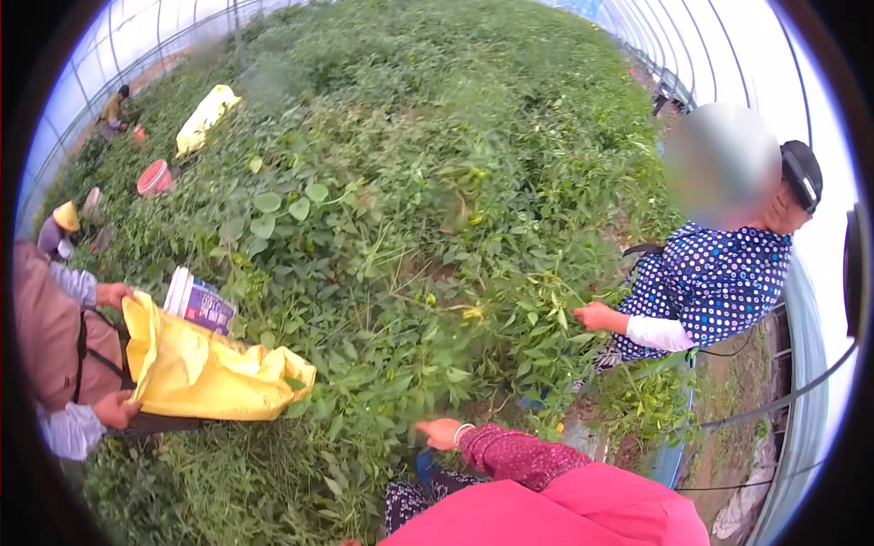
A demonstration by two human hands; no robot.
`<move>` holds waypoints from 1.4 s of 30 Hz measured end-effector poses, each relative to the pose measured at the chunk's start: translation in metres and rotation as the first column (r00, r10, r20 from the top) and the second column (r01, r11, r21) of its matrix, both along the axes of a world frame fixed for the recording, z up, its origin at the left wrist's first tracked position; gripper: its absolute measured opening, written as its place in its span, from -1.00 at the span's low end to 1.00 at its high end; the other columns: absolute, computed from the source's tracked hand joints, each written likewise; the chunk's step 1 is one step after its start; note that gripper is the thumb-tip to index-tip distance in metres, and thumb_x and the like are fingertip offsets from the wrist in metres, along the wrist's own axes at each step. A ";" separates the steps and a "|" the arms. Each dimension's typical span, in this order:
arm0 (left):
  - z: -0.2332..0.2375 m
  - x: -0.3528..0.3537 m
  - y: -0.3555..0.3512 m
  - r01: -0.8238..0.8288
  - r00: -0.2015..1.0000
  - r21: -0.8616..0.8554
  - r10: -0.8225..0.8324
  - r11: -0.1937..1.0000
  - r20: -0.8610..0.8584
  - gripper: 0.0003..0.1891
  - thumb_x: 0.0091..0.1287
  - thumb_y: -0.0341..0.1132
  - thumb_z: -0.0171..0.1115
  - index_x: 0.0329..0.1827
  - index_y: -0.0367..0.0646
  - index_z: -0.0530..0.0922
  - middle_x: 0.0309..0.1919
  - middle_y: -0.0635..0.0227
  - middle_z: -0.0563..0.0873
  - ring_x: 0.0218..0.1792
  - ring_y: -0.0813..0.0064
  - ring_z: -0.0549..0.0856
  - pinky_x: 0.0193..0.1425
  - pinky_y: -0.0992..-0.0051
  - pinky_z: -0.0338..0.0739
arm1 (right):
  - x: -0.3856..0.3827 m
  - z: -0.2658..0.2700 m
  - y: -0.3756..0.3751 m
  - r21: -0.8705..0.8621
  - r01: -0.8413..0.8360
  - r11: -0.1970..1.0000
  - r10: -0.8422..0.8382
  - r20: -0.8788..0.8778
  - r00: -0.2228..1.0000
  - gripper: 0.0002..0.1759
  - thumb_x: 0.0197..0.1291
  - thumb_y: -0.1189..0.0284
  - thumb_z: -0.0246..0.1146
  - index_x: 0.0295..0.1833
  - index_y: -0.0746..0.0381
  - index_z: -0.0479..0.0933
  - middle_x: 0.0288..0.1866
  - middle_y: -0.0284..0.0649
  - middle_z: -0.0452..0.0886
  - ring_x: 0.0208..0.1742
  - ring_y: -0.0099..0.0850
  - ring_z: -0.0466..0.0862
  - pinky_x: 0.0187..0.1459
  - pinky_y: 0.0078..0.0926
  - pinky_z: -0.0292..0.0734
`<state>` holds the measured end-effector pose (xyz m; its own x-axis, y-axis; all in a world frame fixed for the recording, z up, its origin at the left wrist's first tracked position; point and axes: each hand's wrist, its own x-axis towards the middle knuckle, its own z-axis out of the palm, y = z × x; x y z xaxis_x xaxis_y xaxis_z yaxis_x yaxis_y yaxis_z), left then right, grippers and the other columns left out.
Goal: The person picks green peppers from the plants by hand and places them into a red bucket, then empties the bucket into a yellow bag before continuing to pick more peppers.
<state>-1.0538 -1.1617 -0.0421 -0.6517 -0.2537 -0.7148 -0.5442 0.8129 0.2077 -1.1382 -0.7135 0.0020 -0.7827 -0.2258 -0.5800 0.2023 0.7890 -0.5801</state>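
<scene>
My right hand point(442, 434) reaches leftward over the green plants point(382, 382) at lower centre, with a pale band at its wrist and a dark red patterned sleeve point(523, 455) behind it. Its fingers point left and look stretched out, with nothing visible in them. At the bottom edge only a sliver of skin shows, perhaps my left hand point(350, 542); its fingers are hidden. A pink garment point(546, 514) fills the bottom, beside dark patterned trousers point(405, 503) and something blue point(424, 466).
At left a person in brown point(55, 318) holds open a yellow sack point(205, 369) beside a white-purple bucket point(200, 302). A person in polka dots point(719, 282) stands at right, one hand among leaves. Farther back are a red bucket point(155, 178), another sack point(206, 120) and crouching people.
</scene>
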 end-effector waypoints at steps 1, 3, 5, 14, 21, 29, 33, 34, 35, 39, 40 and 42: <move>-0.010 0.040 -0.021 -0.044 0.999 0.012 0.044 0.999 0.001 -0.82 0.23 -0.30 0.13 -0.30 -0.23 0.62 -0.46 0.21 0.66 -0.38 0.34 0.67 -0.22 0.30 0.54 | -0.002 0.012 0.002 -0.002 0.014 1.000 -0.013 0.018 1.000 -0.34 0.04 0.38 0.15 0.32 0.15 0.22 -0.25 0.07 0.61 -0.20 0.04 0.60 -0.12 -0.06 0.48; 0.082 0.029 0.027 -0.222 0.971 0.282 0.237 0.933 -0.019 -0.78 0.18 -0.34 0.12 -0.23 -0.28 0.62 -0.47 0.19 0.67 -0.48 0.40 0.67 -0.55 0.41 0.55 | -0.007 0.009 0.005 0.026 0.013 1.000 -0.012 -0.023 1.000 -0.34 0.07 0.39 0.12 0.35 0.10 0.17 -0.32 0.02 0.62 -0.26 -0.01 0.61 -0.20 -0.10 0.49; 0.053 0.047 0.013 -0.223 0.957 0.305 0.267 0.926 -0.110 -0.79 0.17 -0.33 0.12 -0.27 -0.27 0.62 -0.47 0.15 0.68 -0.52 0.38 0.67 -0.44 0.40 0.57 | -0.018 0.020 0.006 -0.061 0.056 0.997 -0.055 0.019 0.998 -0.35 0.10 0.42 0.10 0.36 0.11 0.15 -0.26 0.11 0.59 -0.19 0.06 0.58 -0.15 -0.06 0.45; 0.037 0.063 0.011 -0.259 0.958 0.229 0.279 0.938 -0.060 -0.80 0.13 -0.31 0.16 -0.25 -0.18 0.64 -0.45 0.20 0.71 -0.52 0.38 0.68 -0.35 0.39 0.57 | -0.031 0.018 0.003 -0.003 0.034 0.999 -0.034 0.037 0.999 -0.26 0.11 0.46 0.08 0.44 0.02 0.03 -0.31 0.03 0.61 -0.25 -0.04 0.61 -0.14 -0.15 0.47; 0.053 0.047 0.017 -0.355 0.932 0.240 0.361 0.903 0.021 -0.81 0.13 -0.32 0.17 -0.26 -0.20 0.64 -0.46 0.20 0.71 -0.56 0.42 0.67 -0.41 0.42 0.56 | -0.040 0.015 0.012 0.026 0.178 0.984 -0.179 0.011 0.984 -0.14 0.07 0.50 0.13 0.48 0.01 -0.09 -0.30 -0.12 0.64 -0.25 -0.16 0.63 -0.08 -0.24 0.47; 0.036 0.039 0.005 -0.252 0.965 0.200 0.261 0.947 -0.024 -0.78 0.13 -0.26 0.20 -0.24 -0.17 0.65 -0.40 0.22 0.72 -0.38 0.40 0.70 -0.21 0.43 0.56 | -0.040 0.004 0.036 0.052 0.254 0.966 -0.253 -0.019 0.967 -0.13 0.04 0.45 0.13 0.49 0.05 -0.09 -0.29 -0.17 0.66 -0.23 -0.19 0.64 -0.04 -0.30 0.47; 0.052 0.021 0.012 -0.283 0.958 0.200 0.285 0.938 0.017 -0.77 0.12 -0.26 0.19 -0.24 -0.17 0.65 -0.38 0.22 0.72 -0.34 0.38 0.69 -0.17 0.43 0.54 | -0.023 -0.024 0.050 0.078 0.266 0.961 -0.261 -0.066 0.963 -0.17 0.03 0.42 0.14 0.45 0.14 0.00 -0.34 -0.21 0.68 -0.27 -0.22 0.65 -0.09 -0.31 0.49; 0.053 0.020 0.013 -0.277 0.960 0.204 0.280 0.939 0.017 -0.78 0.12 -0.27 0.19 -0.24 -0.17 0.65 -0.38 0.22 0.72 -0.35 0.38 0.69 -0.18 0.43 0.54 | -0.017 -0.036 0.054 0.107 0.263 0.959 -0.253 -0.096 0.963 -0.22 0.03 0.41 0.15 0.42 0.17 0.07 -0.36 -0.21 0.68 -0.29 -0.24 0.66 -0.12 -0.32 0.51; 0.056 0.018 0.015 -0.261 0.964 0.207 0.266 0.943 0.004 -0.78 0.12 -0.27 0.18 -0.24 -0.18 0.65 -0.39 0.22 0.72 -0.36 0.39 0.69 -0.18 0.44 0.54 | -0.014 -0.037 0.057 0.113 0.283 0.952 -0.273 -0.095 0.957 -0.29 0.03 0.41 0.16 0.36 0.21 0.16 -0.38 -0.21 0.68 -0.31 -0.26 0.66 -0.14 -0.34 0.52; 0.055 0.010 0.017 -0.240 0.967 0.239 0.254 0.941 -0.030 -0.79 0.12 -0.30 0.17 -0.26 -0.20 0.64 -0.45 0.25 0.71 -0.43 0.44 0.67 -0.27 0.46 0.53 | -0.002 -0.041 0.070 0.095 0.416 0.904 -0.415 -0.036 0.909 -0.66 0.05 0.37 0.17 -0.06 0.31 0.50 -0.40 -0.15 0.68 -0.34 -0.31 0.67 -0.18 -0.36 0.53; 0.052 0.011 0.017 -0.247 0.964 0.255 0.264 0.935 -0.032 -0.79 0.12 -0.31 0.16 -0.26 -0.21 0.64 -0.48 0.26 0.70 -0.46 0.45 0.66 -0.31 0.46 0.52 | 0.001 -0.042 0.073 0.090 0.450 0.888 -0.450 -0.025 0.893 -0.72 0.06 0.36 0.17 -0.19 0.33 0.57 -0.40 -0.12 0.68 -0.33 -0.31 0.67 -0.17 -0.35 0.54; 0.084 -0.004 0.035 -0.310 0.948 0.272 0.317 0.911 0.020 -0.83 0.13 -0.35 0.14 -0.31 -0.23 0.62 -0.57 0.32 0.65 -0.62 0.52 0.58 -0.51 0.50 0.47 | 0.002 -0.041 0.081 0.078 0.503 0.861 -0.509 0.074 0.858 -0.66 0.04 0.36 0.16 -0.06 0.28 0.49 -0.33 -0.05 0.66 -0.26 -0.18 0.66 -0.13 -0.27 0.52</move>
